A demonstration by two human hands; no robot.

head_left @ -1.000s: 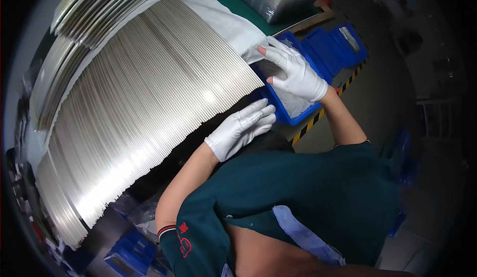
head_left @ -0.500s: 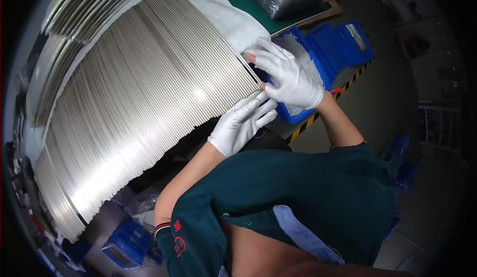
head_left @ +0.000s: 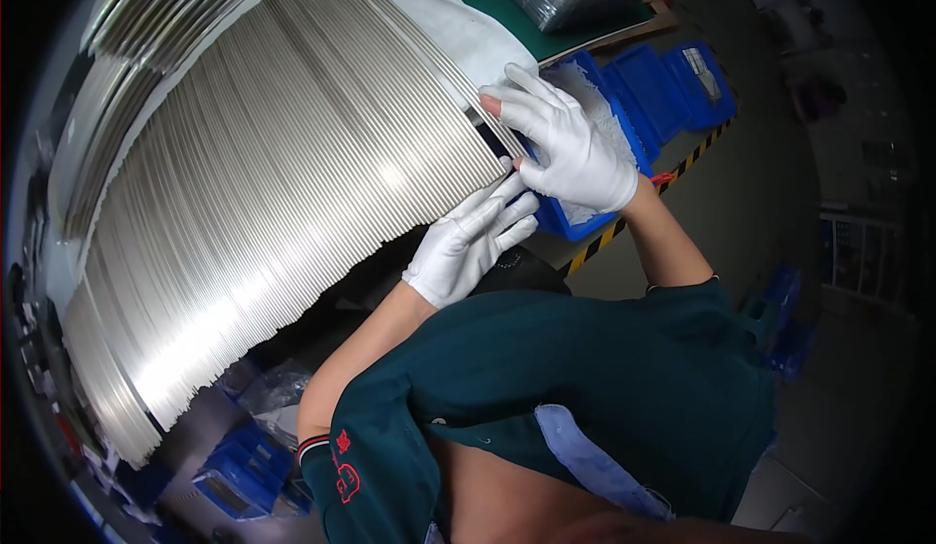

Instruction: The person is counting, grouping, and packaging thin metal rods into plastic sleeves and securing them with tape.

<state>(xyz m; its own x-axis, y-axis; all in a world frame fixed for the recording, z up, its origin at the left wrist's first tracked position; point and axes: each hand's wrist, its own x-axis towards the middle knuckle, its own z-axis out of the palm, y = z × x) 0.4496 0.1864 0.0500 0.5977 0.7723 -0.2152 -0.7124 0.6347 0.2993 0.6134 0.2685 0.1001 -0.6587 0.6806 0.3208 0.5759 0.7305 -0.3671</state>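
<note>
**Two gloved hands at the edge of a fan of metal strips**

A broad row of thin, shiny metal strips (head_left: 283,203) lies side by side across the bench, their near ends ragged and uneven. The left hand (head_left: 468,247), in a white glove, lies flat with its fingers stretched out and close together, the fingertips touching the ends of the last strips. The right hand (head_left: 561,144), also gloved, rests on top of the outermost strips with fingers spread, pressing rather than gripping. A white cloth (head_left: 439,18) lies under the far end of the strips. Blue plastic bins (head_left: 673,81) sit just beyond the right hand, beside a yellow-and-black striped floor line (head_left: 697,154).
</note>
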